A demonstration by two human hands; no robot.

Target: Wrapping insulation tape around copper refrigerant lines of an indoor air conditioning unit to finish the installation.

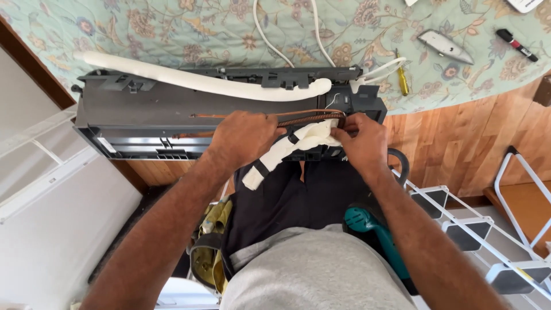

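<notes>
Two hands meet at the near edge of a dark grey air-conditioner unit [143, 117]. The left hand [244, 136] is closed around a white foam-wrapped pipe bundle [287, 150] banded with black straps. The right hand [361, 140] pinches the bundle's upper end, touching a coiled copper pipe [310, 119]. A long white foam tube [195, 80] lies along the unit's far edge. Beyond, on the floral quilt [172, 28], rest a yellow screwdriver [402, 80], a utility knife [445, 46] and a marker [516, 45]. A white stepladder [476, 229] stands at lower right.

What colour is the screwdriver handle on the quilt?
Yellow; the screwdriver shows best in the head view, on the floral quilt.
</notes>
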